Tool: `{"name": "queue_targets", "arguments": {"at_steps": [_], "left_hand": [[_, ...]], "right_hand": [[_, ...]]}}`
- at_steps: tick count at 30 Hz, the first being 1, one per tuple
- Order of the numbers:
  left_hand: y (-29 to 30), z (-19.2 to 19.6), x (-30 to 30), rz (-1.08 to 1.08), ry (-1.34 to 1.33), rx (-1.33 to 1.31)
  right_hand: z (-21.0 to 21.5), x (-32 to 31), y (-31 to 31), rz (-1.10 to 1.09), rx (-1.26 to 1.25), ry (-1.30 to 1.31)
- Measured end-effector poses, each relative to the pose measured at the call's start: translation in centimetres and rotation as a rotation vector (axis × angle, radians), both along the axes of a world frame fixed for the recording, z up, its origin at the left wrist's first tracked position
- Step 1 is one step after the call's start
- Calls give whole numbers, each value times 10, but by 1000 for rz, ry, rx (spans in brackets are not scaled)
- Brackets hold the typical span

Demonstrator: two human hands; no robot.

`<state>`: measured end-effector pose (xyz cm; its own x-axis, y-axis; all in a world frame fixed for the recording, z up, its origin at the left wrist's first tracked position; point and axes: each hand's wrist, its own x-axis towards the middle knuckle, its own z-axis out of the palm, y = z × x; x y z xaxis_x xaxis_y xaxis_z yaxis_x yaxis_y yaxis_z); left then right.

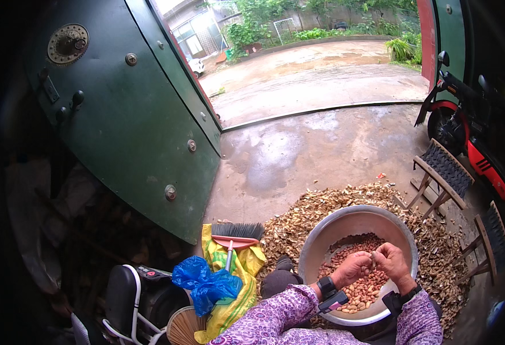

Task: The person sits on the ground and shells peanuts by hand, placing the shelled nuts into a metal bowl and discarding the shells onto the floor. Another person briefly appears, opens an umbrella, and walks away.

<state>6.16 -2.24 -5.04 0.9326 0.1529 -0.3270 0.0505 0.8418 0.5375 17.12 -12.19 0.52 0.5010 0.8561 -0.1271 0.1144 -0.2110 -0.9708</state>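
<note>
Both hands meet lower right of frame, over the bowl. Left hand (351, 268) curled shut, fingertips pinching one end of a small peanut (373, 261); right hand (391, 261) curled the same, pinching the other end. Nut sits between the two thumbs, touching both, neither hand nearer; too small to tell its long axis for sure, looks roughly upright. Metal bowl (328, 230) right under the hands, shelled reddish peanuts (365, 289) piled in its bottom. Left to right otherwise: green door, upper left; blue bag (206, 283) on yellow sack (245, 264) with broom (236, 234), lower middle; husk pile (298, 215) ringing the bowl; small wooden stools (443, 172), right edge.
</note>
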Motion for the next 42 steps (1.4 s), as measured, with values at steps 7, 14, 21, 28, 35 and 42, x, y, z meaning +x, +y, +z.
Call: {"name": "queue_targets", "arguments": {"at_steps": [7,14,21,28,35,42], "left_hand": [[4,4,-2,15,22,-20],[5,4,-1,-38,27,-2],[4,-1,0,-85,-1,1],[1,12,0,-99,66,-26],[1,9,0,-126,120,19],[2,8,0,-212,234,139]], "right_hand": [[12,-7,1,115,18,-77],[14,-6,1,97,11,-168],[19,-7,0,54,11,-257],[23,-4,-2,-4,-12,-384],[16,-1,-2,-26,-3,-389],[7,8,0,-67,16,-83]]}}
